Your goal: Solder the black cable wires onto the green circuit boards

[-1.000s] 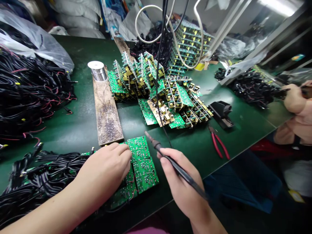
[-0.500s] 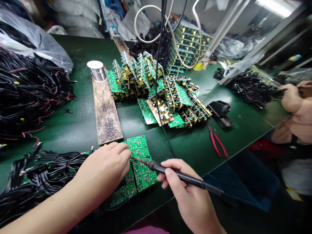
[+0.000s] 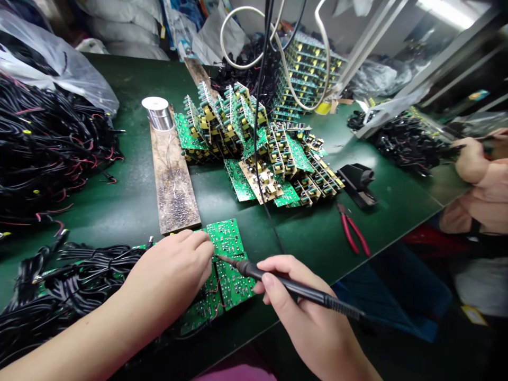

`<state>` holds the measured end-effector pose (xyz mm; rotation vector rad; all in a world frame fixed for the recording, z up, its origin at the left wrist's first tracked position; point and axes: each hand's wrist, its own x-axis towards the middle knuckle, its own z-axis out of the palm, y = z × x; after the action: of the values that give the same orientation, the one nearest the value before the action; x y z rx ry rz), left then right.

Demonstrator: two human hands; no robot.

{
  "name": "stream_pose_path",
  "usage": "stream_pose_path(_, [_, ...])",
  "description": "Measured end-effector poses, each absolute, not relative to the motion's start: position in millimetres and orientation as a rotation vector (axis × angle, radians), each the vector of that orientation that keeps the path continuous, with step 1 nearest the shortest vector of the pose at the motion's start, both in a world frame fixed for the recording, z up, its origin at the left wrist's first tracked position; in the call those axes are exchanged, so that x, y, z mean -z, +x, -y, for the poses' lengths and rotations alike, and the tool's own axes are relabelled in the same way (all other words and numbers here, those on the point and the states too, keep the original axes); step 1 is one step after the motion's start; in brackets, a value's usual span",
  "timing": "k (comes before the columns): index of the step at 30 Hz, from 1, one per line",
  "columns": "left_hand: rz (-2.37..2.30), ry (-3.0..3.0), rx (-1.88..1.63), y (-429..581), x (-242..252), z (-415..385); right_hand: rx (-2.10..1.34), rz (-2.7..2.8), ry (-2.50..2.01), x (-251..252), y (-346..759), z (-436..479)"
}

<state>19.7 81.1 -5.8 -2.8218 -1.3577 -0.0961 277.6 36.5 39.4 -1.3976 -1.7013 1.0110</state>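
My right hand [image 3: 305, 307] is closed round the black handle of a soldering iron [image 3: 293, 286]. The iron's tip points left and meets the green circuit boards [image 3: 234, 280] beside my left fingertips. Over the boards' left part, my left hand [image 3: 178, 264] is closed, knuckles up, in a pinch. Its fingertips and whatever they hold are hidden from me. Thin red wires show on the boards just below that hand. Bundled black cables [image 3: 79, 280] lie on the boards to the left.
A solder spool [image 3: 159, 114] stands on a scorched wooden board [image 3: 174, 185]. Behind the boards rises a pile of circuit boards [image 3: 238, 121]. Red-handled pliers [image 3: 353, 230] and a black iron holder [image 3: 359, 182] lie right. Black cables [image 3: 47, 143] heap left; another person's hand [image 3: 470, 159] is far right.
My right hand and the soldering iron have shifted very slightly, with the tip still at the same spot by my left fingers. My left hand has hardly moved.
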Motion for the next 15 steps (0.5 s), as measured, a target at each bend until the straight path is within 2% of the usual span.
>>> stream_pose_path(8, [1.345,-2.783,0.088,20.3,8.6,-80.2,-0.848,1.686,-1.398,-36.8,280.4,-29.8])
stream_pose_path(15, [1.525,-2.856,0.023,22.8,6.1,-83.5,-0.726,1.614,-1.414,-30.7,288.9,-23.6])
